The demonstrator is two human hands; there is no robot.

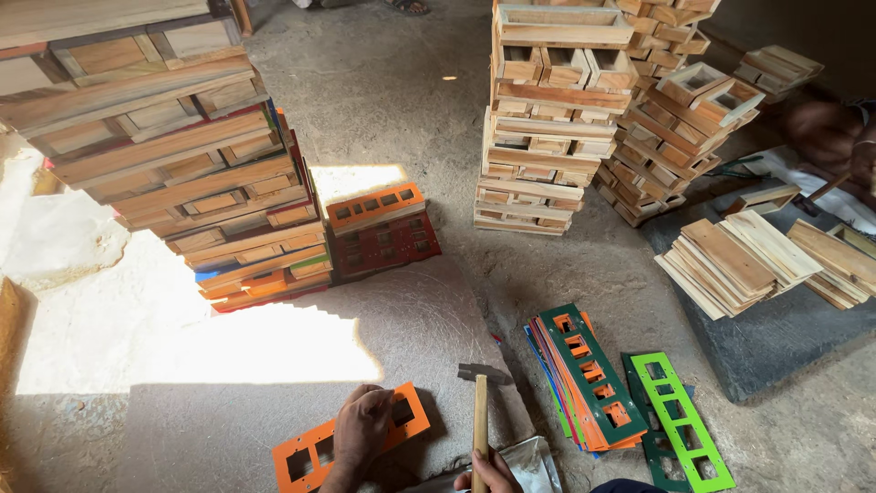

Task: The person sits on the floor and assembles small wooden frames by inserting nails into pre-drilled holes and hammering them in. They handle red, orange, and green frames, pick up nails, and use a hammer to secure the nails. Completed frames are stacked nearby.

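A small woodworking workshop, with the work done on a rough concrete floor point(383, 100). Tall stacks of wooden frames point(547, 119) and slats point(739, 260) stand about, coloured cut-out panels point(589, 379) lie in piles, and a hammer point(481, 402) is in use.

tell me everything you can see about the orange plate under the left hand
The orange plate is a flat, thin rectangular panel, orange all over, with several rectangular cut-outs in a row and small holes near its edge. It lies flat on the grey floor, set at a slant, at the bottom of the view. The left hand presses down on its middle and hides part of it. The hammer in the right hand stands just beside it, apart.
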